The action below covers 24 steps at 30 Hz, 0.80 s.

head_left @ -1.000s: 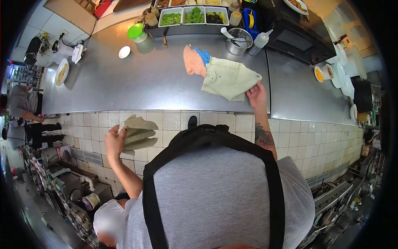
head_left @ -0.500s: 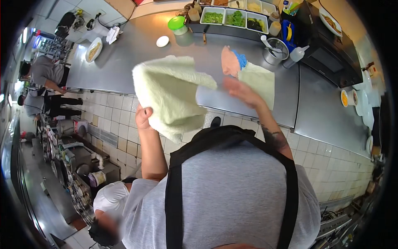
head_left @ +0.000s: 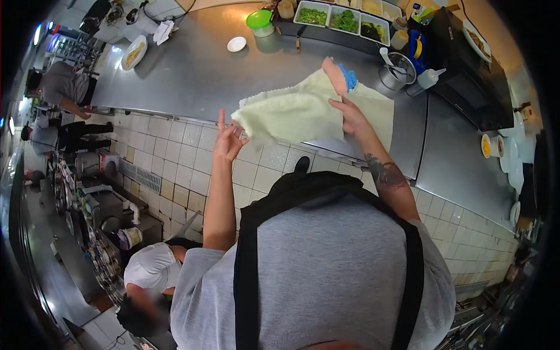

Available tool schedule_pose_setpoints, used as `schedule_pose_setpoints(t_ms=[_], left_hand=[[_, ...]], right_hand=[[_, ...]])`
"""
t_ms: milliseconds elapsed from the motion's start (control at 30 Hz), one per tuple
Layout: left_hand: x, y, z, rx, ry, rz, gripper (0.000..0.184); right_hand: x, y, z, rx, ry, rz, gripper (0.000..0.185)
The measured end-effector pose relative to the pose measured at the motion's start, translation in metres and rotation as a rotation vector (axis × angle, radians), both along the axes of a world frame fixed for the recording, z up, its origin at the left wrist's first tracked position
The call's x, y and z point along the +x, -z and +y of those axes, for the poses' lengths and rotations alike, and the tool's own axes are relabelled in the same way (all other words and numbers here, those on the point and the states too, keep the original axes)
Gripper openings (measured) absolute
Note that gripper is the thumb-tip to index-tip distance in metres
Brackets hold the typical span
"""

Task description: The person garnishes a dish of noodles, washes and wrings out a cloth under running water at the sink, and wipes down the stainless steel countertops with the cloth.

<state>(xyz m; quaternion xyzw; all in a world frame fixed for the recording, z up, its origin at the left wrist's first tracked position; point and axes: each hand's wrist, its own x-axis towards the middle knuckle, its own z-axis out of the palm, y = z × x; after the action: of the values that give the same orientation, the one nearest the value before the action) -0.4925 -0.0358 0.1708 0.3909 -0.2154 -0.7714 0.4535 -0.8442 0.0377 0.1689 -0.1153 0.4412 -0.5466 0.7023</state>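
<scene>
Running lengthwise from left to right, the pale cloth (head_left: 291, 115) is pinched by left fingers (head_left: 222, 123) and right fingers (head_left: 346, 108).

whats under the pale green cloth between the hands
Beyond the pale green cloth, the metal counter shows; below it, the tiled floor. The counter's front edge passes under it; anything else directly beneath is covered.

Along the back of the counter (head_left: 175, 87), I see vegetable trays (head_left: 344, 23); left of them sit a lidded tub (head_left: 259, 28) and a saucer (head_left: 237, 44), with a plate of food (head_left: 135, 52) farther left. To their right, a squeeze bottle (head_left: 424, 83) stands between pot (head_left: 396, 76) and microwave (head_left: 472, 87). In front, a towel (head_left: 291, 119) spans left hand (head_left: 228, 142) to right hand (head_left: 354, 118).
</scene>
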Motion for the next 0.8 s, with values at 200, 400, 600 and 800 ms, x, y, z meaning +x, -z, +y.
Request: schedule_pose_setpoints(t_ms=[200,400,600,800], left_hand=[[-0.002,0.016,-0.030,0.087,0.012,-0.514,0.044],[0.006,-0.056,-0.070,-0.312,0.034,-0.668,0.030],[0.005,-0.002,-0.059,-0.205,0.512,-1.387,0.033],[-0.036,0.087,-0.011,-0.606,-0.037,-1.504,0.030]], right_hand=[[-0.020,0.026,-0.026,-0.047,0.110,0.761,0.037],[-0.025,-0.021,-0.051,-0.423,0.085,1.110,0.025],[-0.027,-0.022,-0.046,-0.329,-0.059,1.233,0.026],[-0.020,-0.017,-0.034,-0.252,-0.045,1.263,0.027]])
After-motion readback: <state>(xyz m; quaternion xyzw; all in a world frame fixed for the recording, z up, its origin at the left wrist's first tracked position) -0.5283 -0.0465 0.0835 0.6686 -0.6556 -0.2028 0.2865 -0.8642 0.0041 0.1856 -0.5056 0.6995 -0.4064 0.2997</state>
